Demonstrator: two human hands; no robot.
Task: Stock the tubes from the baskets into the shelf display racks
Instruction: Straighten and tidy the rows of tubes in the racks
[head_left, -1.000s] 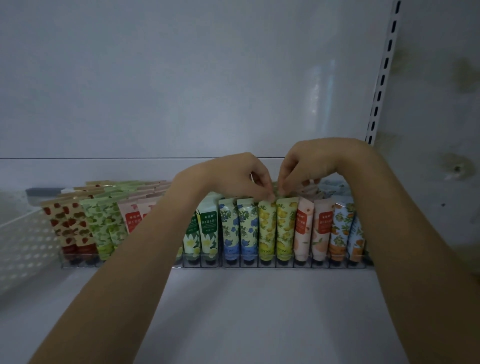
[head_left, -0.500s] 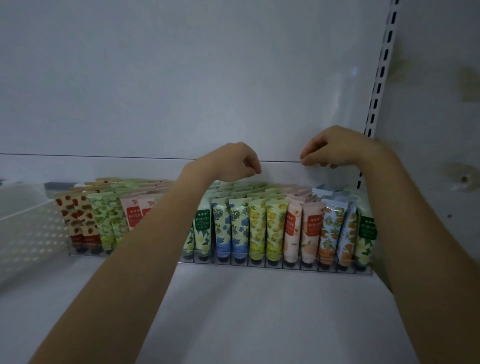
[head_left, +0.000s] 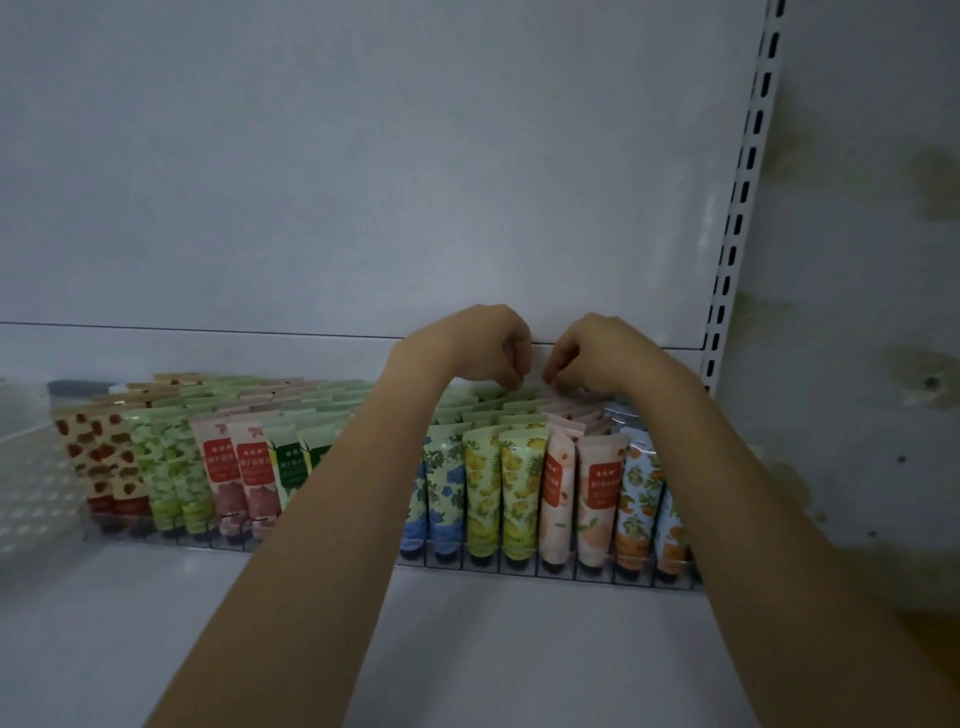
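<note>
On shelf (head_left: 519, 649) | rack (head_left: 519, 565) full of tubes (head_left: 519, 488) | basket (head_left: 26, 483) beside | left hand (head_left: 467, 348), right hand (head_left: 602, 353) curled, grip unclear

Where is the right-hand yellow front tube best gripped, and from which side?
Grip the yellow tube by its flat crimped top edge, from above, pinching front and back: neighbouring tubes crowd both sides, and the rack holds its cap end.

The rack (head_left: 519, 566) stands on the shelf (head_left: 467, 649) before the back panel (head_left: 363, 208), with tubes (head_left: 519, 483) upright in its lanes from front to back. Left of the rack sits a basket (head_left: 31, 483); behind the rack's right end rises a slotted post (head_left: 743, 208). The left hand (head_left: 478, 348) and right hand (head_left: 602, 353) are side by side over the rack's rear rows, right of its middle.
</note>
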